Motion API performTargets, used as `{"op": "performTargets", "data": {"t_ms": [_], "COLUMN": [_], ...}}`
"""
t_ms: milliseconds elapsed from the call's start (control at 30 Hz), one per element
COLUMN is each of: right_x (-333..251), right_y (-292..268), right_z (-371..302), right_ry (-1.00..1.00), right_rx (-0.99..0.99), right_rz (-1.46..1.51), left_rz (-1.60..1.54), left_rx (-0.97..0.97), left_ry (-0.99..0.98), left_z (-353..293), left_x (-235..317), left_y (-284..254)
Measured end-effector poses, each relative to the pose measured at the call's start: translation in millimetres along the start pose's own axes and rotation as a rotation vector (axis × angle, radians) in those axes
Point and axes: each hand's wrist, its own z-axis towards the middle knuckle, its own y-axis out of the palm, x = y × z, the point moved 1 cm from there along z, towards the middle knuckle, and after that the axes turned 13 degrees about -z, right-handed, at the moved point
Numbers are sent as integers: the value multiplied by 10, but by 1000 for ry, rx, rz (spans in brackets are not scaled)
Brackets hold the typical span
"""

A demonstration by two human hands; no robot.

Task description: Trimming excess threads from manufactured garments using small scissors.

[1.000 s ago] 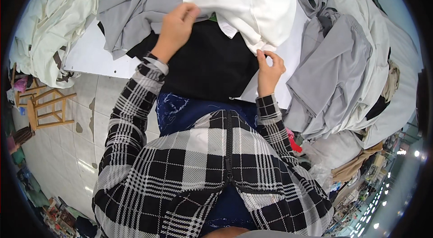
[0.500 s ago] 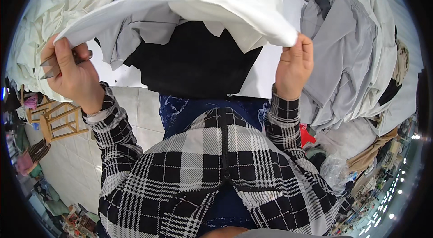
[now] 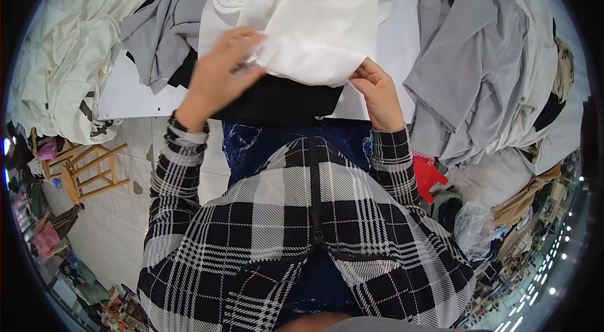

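A white garment (image 3: 321,24) with a gathered, elastic-looking edge at its far left lies before me, its near edge over a black cloth (image 3: 277,102). My right hand (image 3: 379,94) pinches the right corner of that near edge between thumb and fingers. At the left end of the edge is my left hand (image 3: 217,74), smeared by motion, its thumb and forefinger spread. A greyish metal glint shows between those fingers, where thread snips were plain half a second ago. Whether the left fingertips touch the fabric I cannot make out.
Grey garments (image 3: 173,11) and a cream fabric heap (image 3: 75,49) lie left on the white table (image 3: 126,96). Grey clothes (image 3: 469,61) are piled right. A wooden stool (image 3: 94,171) stands on the tiled floor at left. A red bag (image 3: 428,178) lies low at right.
The white garment has come down from its raised, stretched-out position onto the pile. My left hand has moved right and off its corner; my right hand has moved slightly left and nearer.
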Motion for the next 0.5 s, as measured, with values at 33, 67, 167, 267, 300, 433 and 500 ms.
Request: {"op": "performTargets", "data": {"t_ms": [33,67,167,267,300,433,500], "right_x": [-18,-54,-154,-318,-352,-283,-295], "right_y": [22,59,157,175,181,292,362], "right_z": [10,20,68,88,95,179,180], "right_ry": [-1,-65,-158,-107,-30,-45,-42], "right_rx": [0,-7,-13,-62,-122,-178,-158], "right_rz": [1,-27,0,94,134,67,74], "left_rz": [1,3,-130,-485,-557,-872,-854], "left_rx": [-108,-213,-136,47,56,240,240], "left_ry": [-15,-32,-52,-399,-573,-416,-412], "left_z": [14,-7,10,151,207,273,270], "left_x": [13,1,-307,-316,-364,-491,-508], "left_y": [103,204,405,364,326,427,428]}}
